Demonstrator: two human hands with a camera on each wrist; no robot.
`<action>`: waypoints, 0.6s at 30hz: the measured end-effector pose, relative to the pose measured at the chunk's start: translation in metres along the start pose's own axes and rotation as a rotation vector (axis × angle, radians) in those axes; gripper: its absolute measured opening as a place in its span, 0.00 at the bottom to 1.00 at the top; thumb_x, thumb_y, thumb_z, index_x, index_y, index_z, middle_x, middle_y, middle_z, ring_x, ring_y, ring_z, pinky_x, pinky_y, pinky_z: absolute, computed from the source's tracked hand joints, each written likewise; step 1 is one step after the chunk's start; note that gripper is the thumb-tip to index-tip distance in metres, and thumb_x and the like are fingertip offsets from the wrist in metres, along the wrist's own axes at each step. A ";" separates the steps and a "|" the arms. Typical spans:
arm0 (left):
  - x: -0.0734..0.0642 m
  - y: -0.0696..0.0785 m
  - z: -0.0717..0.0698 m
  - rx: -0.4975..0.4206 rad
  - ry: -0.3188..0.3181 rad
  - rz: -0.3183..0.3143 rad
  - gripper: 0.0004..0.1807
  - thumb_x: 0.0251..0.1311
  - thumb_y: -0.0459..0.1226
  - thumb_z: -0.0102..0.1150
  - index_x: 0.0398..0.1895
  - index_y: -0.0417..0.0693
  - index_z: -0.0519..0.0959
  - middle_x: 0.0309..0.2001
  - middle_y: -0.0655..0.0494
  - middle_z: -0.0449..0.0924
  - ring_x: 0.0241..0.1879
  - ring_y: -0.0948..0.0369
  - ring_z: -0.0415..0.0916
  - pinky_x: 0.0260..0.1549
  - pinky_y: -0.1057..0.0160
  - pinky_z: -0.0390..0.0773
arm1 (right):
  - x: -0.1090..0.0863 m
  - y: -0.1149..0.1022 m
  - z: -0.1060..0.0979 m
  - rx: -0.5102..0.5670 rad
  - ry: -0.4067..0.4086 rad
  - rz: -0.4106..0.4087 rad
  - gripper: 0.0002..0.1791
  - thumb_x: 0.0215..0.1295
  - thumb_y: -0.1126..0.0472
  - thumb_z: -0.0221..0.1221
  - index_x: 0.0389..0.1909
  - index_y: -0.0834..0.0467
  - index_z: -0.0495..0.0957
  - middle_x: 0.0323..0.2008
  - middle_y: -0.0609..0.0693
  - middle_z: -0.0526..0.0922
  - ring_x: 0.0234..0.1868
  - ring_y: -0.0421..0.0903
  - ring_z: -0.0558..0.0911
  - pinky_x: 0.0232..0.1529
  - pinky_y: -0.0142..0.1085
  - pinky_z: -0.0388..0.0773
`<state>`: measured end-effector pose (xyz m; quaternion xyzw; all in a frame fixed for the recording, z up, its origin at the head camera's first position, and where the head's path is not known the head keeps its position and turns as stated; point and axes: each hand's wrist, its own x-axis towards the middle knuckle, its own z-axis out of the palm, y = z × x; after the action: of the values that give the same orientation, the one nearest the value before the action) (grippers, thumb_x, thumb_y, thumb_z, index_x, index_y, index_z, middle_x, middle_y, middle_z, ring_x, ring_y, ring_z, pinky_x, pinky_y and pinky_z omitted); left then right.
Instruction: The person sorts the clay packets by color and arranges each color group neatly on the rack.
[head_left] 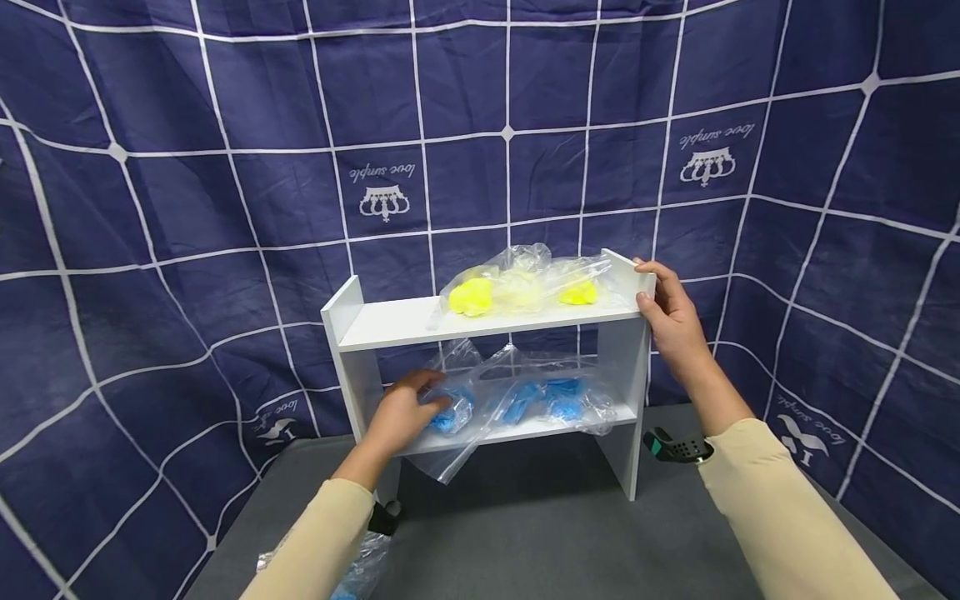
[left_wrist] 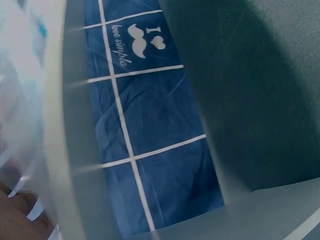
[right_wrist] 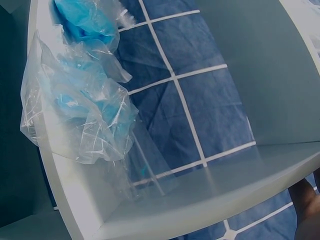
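Observation:
A small white two-tier shelf (head_left: 393, 323) stands on the dark table. My left hand (head_left: 405, 414) is at the left of the lower board, thumb and fingers pinching a clear plastic bag with a blue lump (head_left: 454, 412) inside. More clear bags with blue contents (head_left: 564, 402) lie to its right on that board; the right wrist view shows these blue bags (right_wrist: 95, 107) overhanging the front edge. My right hand (head_left: 675, 321) grips the upper right side panel (head_left: 637, 283), thumb in front and fingers at the back. Bags with yellow lumps (head_left: 471, 297) lie on the top board.
Another clear bag with something blue (head_left: 363, 567) lies on the table (head_left: 510, 533) at the front left, partly behind my left sleeve. A dark blue cloth with white grid lines (head_left: 465, 100) hangs behind the shelf and at both sides.

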<state>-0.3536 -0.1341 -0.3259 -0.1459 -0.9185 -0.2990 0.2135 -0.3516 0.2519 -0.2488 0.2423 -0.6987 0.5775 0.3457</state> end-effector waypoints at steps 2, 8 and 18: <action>-0.001 0.000 0.003 -0.012 -0.010 -0.010 0.23 0.53 0.46 0.68 0.54 0.57 0.79 0.50 0.57 0.80 0.53 0.55 0.77 0.53 0.51 0.75 | 0.000 0.000 -0.001 0.001 -0.004 -0.006 0.19 0.72 0.68 0.47 0.62 0.60 0.63 0.72 0.53 0.62 0.66 0.40 0.66 0.55 0.23 0.64; -0.003 -0.004 0.000 -0.035 0.008 -0.008 0.27 0.54 0.50 0.66 0.58 0.58 0.76 0.57 0.55 0.77 0.60 0.52 0.73 0.58 0.49 0.72 | 0.001 -0.001 0.000 -0.006 -0.009 -0.007 0.20 0.72 0.67 0.47 0.63 0.60 0.63 0.72 0.52 0.62 0.67 0.42 0.66 0.54 0.23 0.64; -0.017 -0.008 -0.014 -0.045 0.082 0.134 0.26 0.59 0.48 0.63 0.61 0.56 0.74 0.63 0.55 0.73 0.63 0.52 0.70 0.60 0.48 0.71 | 0.000 -0.001 0.000 0.005 -0.010 -0.004 0.20 0.72 0.68 0.46 0.63 0.60 0.63 0.72 0.54 0.61 0.65 0.40 0.67 0.53 0.23 0.64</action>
<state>-0.3374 -0.1515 -0.3278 -0.1997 -0.8903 -0.3101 0.2670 -0.3506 0.2519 -0.2480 0.2474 -0.6985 0.5773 0.3430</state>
